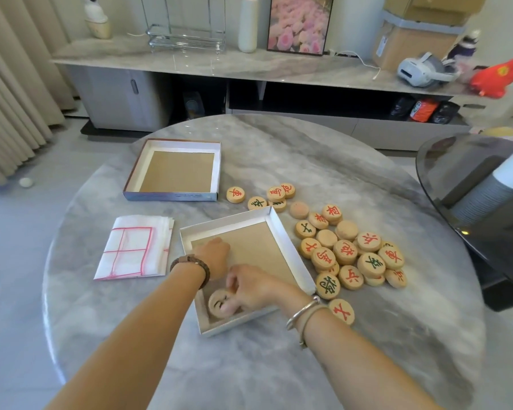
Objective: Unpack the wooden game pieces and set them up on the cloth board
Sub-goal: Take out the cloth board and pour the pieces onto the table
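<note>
A shallow white box (288,247) with a brown floor lies in the middle of the round marble table. Both my hands are inside it. My right hand (249,288) pinches round wooden pieces (216,303) in the box's near left corner. My left hand (212,257) rests fingers-down on the box floor; what its fingers do is hidden. Several wooden discs with red or green characters (350,255) lie in a heap right of the box, and a few more pieces (267,196) lie behind it. The folded white cloth board (134,247) with red lines lies left of the box.
The box lid (172,196), upside down, sits at the far left of the table. A dark glass table (471,202) with stacked paper cups (492,190) stands close on the right. A low marble cabinet (219,66) runs along the far wall.
</note>
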A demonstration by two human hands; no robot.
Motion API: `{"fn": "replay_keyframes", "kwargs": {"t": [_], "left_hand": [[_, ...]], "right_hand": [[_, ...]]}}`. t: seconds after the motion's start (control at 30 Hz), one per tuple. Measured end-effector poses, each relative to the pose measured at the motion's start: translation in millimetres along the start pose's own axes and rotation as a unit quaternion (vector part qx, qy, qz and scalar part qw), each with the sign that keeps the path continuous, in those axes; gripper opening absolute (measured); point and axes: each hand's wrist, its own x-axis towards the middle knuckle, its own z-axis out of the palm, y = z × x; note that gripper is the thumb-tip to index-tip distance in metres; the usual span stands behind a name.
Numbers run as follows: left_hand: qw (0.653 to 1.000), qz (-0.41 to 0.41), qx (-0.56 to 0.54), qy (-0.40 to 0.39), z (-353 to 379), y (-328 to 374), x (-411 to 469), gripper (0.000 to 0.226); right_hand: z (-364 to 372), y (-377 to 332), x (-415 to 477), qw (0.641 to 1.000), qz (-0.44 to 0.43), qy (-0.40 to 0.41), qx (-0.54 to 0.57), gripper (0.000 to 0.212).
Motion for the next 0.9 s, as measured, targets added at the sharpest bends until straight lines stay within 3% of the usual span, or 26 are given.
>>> {"fn": "replay_keyframes", "kwargs": {"t": [0.1, 0.17, 0.23, 0.33, 0.43, 0.6, 0.7, 0.9], "left_hand": [[1.0, -0.012, 0.003, 0.006, 0.6, -2.3, 0.2, 0.046], [1.0, -0.019, -0.001, -0.001, 0.4, -2.4, 0.1, 0.049], [1.0, -0.024, 0.003, -0.008, 0.3, -1.8, -0.4, 0.052], [0.999, -0.033, 0.028, 0.0, 0.7, 1.9, -0.3, 0.052], [0.998, -0.035, 0.05, 0.004, 0.6, 6.5, 1.7, 0.053], [0.998, 0.0, 0.012, 0.056, -2.8, 12.9, 2.5, 0.046], [0.991, -0.008, 0.03, 0.129, -4.5, 11.3, 1.5, 0.044], [0.975, -0.044, 0.055, 0.209, -4.5, -17.1, -3.9, 0.042]], "right_hand": [[-41.4, 21.0, -3.6, 0.984, 0.063, 0.138, 0.093, 0.021], [-68.6, 40.6, -8.2, 0.942, 0.124, 0.277, 0.145, 0.03], [-85.2, 60.4, -14.5, 0.905, 0.186, 0.352, 0.149, 0.033], [-92.3, 78.5, -17.6, 0.9, 0.236, 0.355, 0.093, 0.031], [-90.4, 81.9, -13.3, 0.896, 0.227, 0.376, 0.059, 0.032], [-86.3, 74.1, -9.8, 0.868, 0.227, 0.43, -0.102, 0.05], [-78.1, 60.5, -8.3, 0.862, 0.152, 0.445, -0.189, 0.04], [-48.1, 23.7, 7.3, 0.918, 0.021, 0.341, -0.204, 0.032]]}}
